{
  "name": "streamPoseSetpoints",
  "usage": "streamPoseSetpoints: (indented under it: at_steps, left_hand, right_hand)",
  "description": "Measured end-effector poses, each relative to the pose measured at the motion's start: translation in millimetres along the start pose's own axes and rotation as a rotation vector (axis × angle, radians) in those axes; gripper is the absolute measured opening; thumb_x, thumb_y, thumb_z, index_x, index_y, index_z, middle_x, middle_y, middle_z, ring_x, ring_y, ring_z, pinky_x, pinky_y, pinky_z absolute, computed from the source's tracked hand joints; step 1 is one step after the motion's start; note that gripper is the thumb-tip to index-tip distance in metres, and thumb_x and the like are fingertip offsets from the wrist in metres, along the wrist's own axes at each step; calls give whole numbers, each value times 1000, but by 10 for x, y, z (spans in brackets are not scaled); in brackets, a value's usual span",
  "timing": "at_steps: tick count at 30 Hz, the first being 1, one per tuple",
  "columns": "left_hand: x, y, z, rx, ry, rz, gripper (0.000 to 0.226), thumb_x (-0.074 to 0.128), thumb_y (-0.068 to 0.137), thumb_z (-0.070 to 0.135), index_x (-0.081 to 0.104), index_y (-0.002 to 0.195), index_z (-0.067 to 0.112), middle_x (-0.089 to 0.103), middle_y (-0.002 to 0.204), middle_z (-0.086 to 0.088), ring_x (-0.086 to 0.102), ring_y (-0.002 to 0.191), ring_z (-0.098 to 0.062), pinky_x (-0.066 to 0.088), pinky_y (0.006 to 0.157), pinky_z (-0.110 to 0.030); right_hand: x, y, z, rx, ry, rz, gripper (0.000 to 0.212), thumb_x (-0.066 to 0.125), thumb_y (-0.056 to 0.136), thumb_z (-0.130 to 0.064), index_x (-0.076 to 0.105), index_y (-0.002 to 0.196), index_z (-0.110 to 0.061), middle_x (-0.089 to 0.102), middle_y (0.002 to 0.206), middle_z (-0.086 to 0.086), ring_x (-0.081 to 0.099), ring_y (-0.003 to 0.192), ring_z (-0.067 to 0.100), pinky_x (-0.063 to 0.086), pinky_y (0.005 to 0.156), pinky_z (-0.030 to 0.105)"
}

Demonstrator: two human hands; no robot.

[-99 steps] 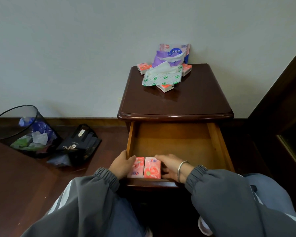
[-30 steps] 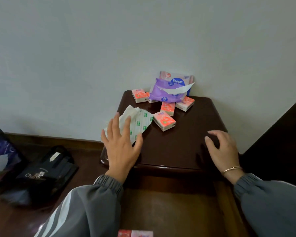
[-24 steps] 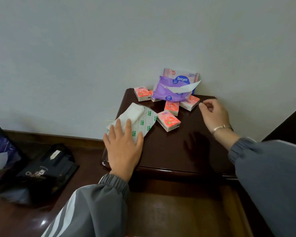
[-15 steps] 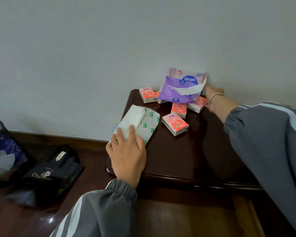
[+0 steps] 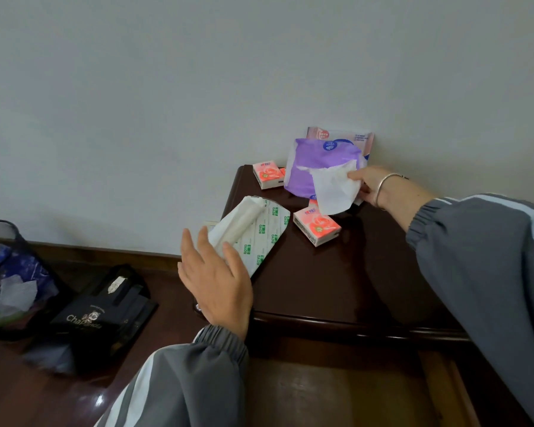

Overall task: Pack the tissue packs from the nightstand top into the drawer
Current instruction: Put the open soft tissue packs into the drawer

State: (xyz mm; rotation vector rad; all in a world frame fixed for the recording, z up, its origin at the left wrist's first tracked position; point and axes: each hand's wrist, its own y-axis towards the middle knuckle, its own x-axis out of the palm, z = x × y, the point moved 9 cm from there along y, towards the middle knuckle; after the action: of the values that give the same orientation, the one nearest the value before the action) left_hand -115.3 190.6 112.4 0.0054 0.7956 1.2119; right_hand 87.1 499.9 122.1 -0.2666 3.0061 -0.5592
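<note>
- A person's two arms in grey sleeves reach over a dark wooden nightstand top (image 5: 336, 272) that stands against a pale wall
- The right hand (image 5: 370, 184), a bangle at the wrist, pinches a loose white tissue sheet (image 5: 333, 192) that sticks out of a purple tissue pack (image 5: 318, 161) at the back of the top
- The left hand (image 5: 216, 282) has straight, spread fingers and holds nothing; it is at the near end of a green-printed soft pack (image 5: 259, 229), and I cannot tell whether it touches
- Small pink packs lie around the purple one: one at the back left (image 5: 268, 174), one nearer the middle (image 5: 316, 224), one mostly hidden under the white sheet; a larger pink pack (image 5: 339, 135) leans on the wall behind
- Every pack in sight sits on the top, so most of the packing looks left to do
- The drawer (image 5: 321, 392) stands open below the front edge; the part in view shows bare wood, and its front end is out of sight
- The green-printed soft pack lies slantwise over the left edge and looks likely to slip toward the floor, where a black bag (image 5: 99, 315) and a waste bin (image 5: 10, 272) stand
- The front half of the top is bare, which leaves room to slide packs forward and drop them into the drawer
</note>
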Motion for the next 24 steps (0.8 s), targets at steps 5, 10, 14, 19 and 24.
streamPoseSetpoints:
  at_steps: [5, 10, 14, 19, 24]
  left_hand:
    - [3, 52, -101, -91, -99, 9, 54, 24, 97, 32, 44, 139, 4, 38, 149, -18, 37, 135, -32, 29, 110, -45]
    - [154, 106, -141, -123, 128, -157, 45, 39, 97, 21, 44, 137, 1, 57, 128, -21, 51, 117, -39, 37, 98, -48]
    - [113, 39, -86, -101, 188, -202, 42, 49, 92, 22, 51, 131, 7, 56, 124, -19, 48, 115, -38, 35, 95, -48]
    - [-25, 21, -244, -210, 311, -344, 44, 54, 91, 37, 56, 126, 10, 53, 125, -17, 46, 119, -36, 33, 100, -47]
    - [-238, -57, -329, -151, 334, -496, 43, 55, 93, 36, 54, 116, 0, 57, 116, -21, 55, 108, -39, 48, 90, -48]
  right_hand:
    - [-206, -488, -192, -233, 291, -78, 11, 56, 89, 1, 58, 94, -9, 68, 82, 3, 65, 76, 16, 55, 60, 28]
    - [-531, -1315, 127, -161, 517, -180, 15, 52, 91, -2, 62, 97, -12, 74, 78, -1, 71, 70, 10, 58, 62, 24]
    - [-779, -1991, 708, 0, 516, -203, 24, 52, 87, -4, 60, 110, 0, 71, 93, 9, 70, 72, 13, 58, 64, 21]
    - [-981, -2622, 1369, 121, 454, -287, 39, 57, 75, -11, 62, 112, 2, 73, 99, 14, 72, 80, 18, 58, 60, 27]
    - [-1102, -2896, 2022, 186, 345, -215, 33, 63, 80, -8, 62, 112, 0, 71, 106, 16, 71, 86, 24, 59, 65, 31]
